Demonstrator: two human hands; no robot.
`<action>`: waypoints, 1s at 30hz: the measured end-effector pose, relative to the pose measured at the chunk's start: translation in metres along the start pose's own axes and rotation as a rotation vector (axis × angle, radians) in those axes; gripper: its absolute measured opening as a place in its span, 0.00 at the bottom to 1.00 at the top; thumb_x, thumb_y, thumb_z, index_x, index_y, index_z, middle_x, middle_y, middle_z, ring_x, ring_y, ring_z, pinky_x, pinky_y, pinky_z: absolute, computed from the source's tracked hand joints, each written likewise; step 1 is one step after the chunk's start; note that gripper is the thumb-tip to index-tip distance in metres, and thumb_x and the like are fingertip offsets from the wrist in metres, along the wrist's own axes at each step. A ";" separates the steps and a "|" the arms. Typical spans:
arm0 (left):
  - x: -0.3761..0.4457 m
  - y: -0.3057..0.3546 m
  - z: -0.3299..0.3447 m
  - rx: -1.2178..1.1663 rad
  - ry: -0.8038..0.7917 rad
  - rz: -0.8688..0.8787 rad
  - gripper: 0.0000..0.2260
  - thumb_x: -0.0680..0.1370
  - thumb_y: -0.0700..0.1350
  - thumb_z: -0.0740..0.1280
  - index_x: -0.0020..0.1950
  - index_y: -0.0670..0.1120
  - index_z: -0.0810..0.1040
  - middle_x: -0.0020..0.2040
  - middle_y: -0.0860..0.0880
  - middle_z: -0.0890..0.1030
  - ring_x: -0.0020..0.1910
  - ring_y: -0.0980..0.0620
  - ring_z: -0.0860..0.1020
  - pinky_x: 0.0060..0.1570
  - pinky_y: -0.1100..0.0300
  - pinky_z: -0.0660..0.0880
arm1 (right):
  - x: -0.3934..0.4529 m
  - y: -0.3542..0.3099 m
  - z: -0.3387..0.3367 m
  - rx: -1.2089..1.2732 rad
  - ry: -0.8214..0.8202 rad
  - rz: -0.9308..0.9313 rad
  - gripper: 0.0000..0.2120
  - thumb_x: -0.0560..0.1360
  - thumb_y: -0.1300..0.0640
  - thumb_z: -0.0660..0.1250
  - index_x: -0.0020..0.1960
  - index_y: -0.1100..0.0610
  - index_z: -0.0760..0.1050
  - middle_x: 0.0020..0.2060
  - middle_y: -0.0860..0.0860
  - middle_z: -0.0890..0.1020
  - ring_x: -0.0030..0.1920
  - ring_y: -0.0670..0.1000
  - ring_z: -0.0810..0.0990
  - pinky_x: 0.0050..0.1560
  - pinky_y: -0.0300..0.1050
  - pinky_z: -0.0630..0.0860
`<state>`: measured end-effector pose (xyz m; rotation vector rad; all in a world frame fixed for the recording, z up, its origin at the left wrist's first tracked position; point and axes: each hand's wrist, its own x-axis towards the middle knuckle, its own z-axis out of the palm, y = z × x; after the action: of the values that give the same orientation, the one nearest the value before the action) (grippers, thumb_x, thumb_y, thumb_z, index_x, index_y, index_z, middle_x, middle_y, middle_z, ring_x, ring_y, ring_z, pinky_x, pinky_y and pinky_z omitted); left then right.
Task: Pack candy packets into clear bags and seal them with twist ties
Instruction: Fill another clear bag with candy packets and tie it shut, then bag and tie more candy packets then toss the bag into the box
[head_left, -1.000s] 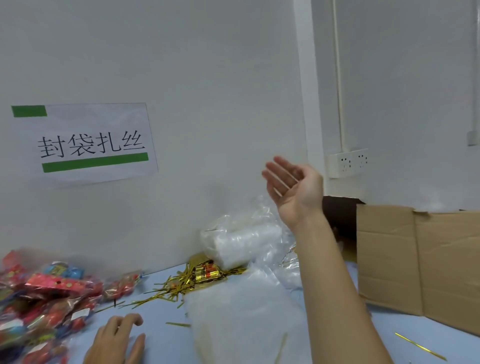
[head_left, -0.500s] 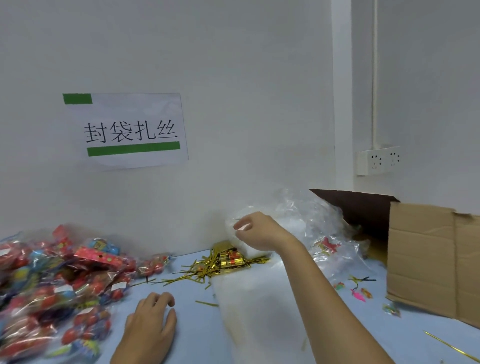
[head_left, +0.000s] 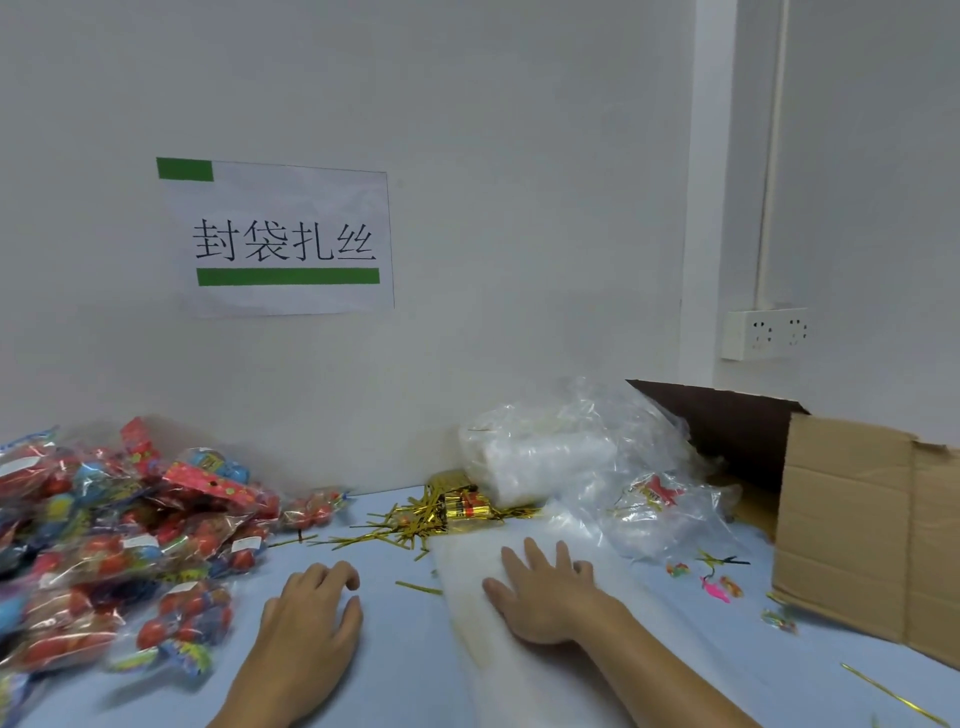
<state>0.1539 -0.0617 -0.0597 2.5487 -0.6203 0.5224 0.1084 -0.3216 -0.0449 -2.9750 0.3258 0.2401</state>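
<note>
Flat and open, the right hand (head_left: 543, 592) has dropped from mid-air onto the stack of clear bags (head_left: 519, 649), ready to peel one; left hand (head_left: 311, 608) rests loosely curled beside the candy packets (head_left: 119, 545).

Lighting: even, soft, indoor — source unseen. Shadows: faint, on the wall (head_left: 467, 130) behind the candy packets (head_left: 119, 545). Glare: mild on clear bags (head_left: 597, 457). Blur: both hands. Distortion: wide-angle bending at edges.

Head view, forward-down over near table (head_left: 395, 649)
</note>
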 end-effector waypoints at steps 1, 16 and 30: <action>-0.001 0.000 0.000 -0.003 -0.008 0.001 0.04 0.83 0.50 0.55 0.56 0.58 0.66 0.54 0.58 0.70 0.57 0.57 0.67 0.59 0.58 0.64 | 0.000 -0.001 0.003 0.005 0.018 0.007 0.35 0.80 0.31 0.39 0.82 0.46 0.40 0.81 0.51 0.40 0.79 0.64 0.36 0.76 0.64 0.40; -0.005 0.002 -0.004 -0.029 -0.062 0.021 0.05 0.84 0.49 0.55 0.56 0.58 0.67 0.55 0.58 0.71 0.59 0.58 0.68 0.61 0.58 0.63 | -0.005 -0.009 0.007 0.016 0.037 -0.048 0.36 0.75 0.24 0.41 0.79 0.34 0.40 0.81 0.49 0.40 0.80 0.62 0.36 0.74 0.69 0.36; -0.005 0.002 -0.006 -0.063 -0.071 0.040 0.04 0.83 0.47 0.58 0.53 0.57 0.69 0.52 0.57 0.73 0.56 0.57 0.71 0.60 0.58 0.68 | -0.006 -0.008 -0.011 0.451 0.389 -0.104 0.22 0.83 0.40 0.47 0.76 0.41 0.62 0.76 0.51 0.65 0.76 0.55 0.62 0.71 0.57 0.53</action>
<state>0.1475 -0.0587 -0.0558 2.5090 -0.7033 0.4210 0.1059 -0.3148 -0.0317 -2.5588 0.2258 -0.3793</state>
